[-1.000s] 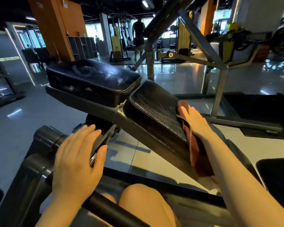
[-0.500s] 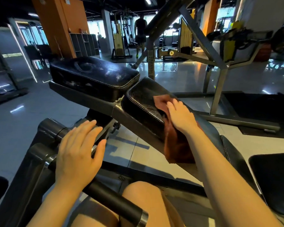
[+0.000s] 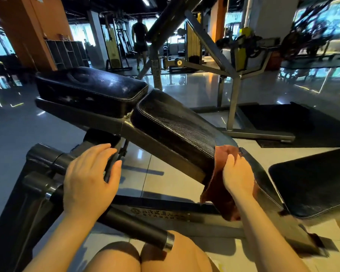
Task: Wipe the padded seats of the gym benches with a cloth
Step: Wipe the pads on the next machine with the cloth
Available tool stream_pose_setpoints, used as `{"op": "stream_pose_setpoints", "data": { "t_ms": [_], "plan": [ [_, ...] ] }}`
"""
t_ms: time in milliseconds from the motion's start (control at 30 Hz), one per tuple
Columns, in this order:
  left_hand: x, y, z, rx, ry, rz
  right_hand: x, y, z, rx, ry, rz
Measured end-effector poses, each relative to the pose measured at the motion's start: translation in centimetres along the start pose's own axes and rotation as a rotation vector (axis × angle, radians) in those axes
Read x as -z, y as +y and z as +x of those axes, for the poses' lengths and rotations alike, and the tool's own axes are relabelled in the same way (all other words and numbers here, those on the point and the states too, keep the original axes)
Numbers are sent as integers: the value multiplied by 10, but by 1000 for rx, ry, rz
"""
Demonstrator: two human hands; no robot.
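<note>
A black padded bench runs across the view in two cushions: a tilted near pad [image 3: 177, 126] and a flatter far pad [image 3: 90, 89]. A rust-brown cloth [image 3: 217, 185] drapes over the near pad's lower right end and hangs off its side. My right hand [image 3: 237, 175] presses flat on the cloth there, fingers straight. My left hand [image 3: 86, 179] rests open on the black frame bar [image 3: 126, 224] at the lower left, holding nothing.
Another black pad [image 3: 314, 185] sits at the right edge. A grey machine frame [image 3: 232, 107] stands behind the bench on a dark mat. My knees show at the bottom. A person [image 3: 139, 38] stands far back among other gym machines on the glossy floor.
My right hand has dragged the cloth down the near pad, from its upper middle to its lower right end. The left hand stays on the frame bar.
</note>
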State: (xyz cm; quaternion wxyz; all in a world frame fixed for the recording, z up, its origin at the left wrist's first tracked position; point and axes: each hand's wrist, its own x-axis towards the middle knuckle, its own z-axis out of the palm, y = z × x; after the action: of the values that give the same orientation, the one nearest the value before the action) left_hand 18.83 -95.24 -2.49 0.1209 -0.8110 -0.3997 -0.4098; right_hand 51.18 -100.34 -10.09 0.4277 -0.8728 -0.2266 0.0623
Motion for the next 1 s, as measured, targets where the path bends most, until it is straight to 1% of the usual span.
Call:
{"op": "stream_pose_setpoints", "data": {
  "t_ms": [33,133,200,233,367,467,567,600,633,733,800,867,900,933,1000],
  "plan": [
    [0,0,0,-2,5,-11,0,-9,-15,28,30,40],
    [-1,-1,0,-10,17,-37,-6,-47,-54,303,95,167],
    [-2,-3,0,-14,26,-40,-14,-79,-71,435,149,215],
    [-2,-3,-1,-15,32,-41,-19,-95,-76,493,148,223],
    [-3,-3,-2,-18,45,-47,-39,-137,-87,671,31,246],
    [-1,-4,-1,-12,54,-73,-39,-160,-95,808,-26,347],
    [3,-5,-1,8,74,-160,-27,-181,-103,905,-195,522],
    [5,-6,0,37,77,-241,-23,-186,-109,918,-249,578],
    [11,-4,2,103,79,-352,-20,-190,-115,924,-293,622],
    [31,-3,22,419,61,-669,-15,-193,-134,944,-392,703],
    [49,-3,47,550,-21,-834,-18,-193,-143,948,-453,736],
    [61,-1,71,609,-176,-978,-21,-194,-152,936,-487,762],
    [65,0,79,630,-240,-996,-22,-194,-156,936,-492,766],
    [67,0,87,655,-269,-986,-23,-193,-160,955,-488,752],
    [68,-2,94,718,-261,-972,-21,-193,-165,1040,-488,673]
  ]
}}
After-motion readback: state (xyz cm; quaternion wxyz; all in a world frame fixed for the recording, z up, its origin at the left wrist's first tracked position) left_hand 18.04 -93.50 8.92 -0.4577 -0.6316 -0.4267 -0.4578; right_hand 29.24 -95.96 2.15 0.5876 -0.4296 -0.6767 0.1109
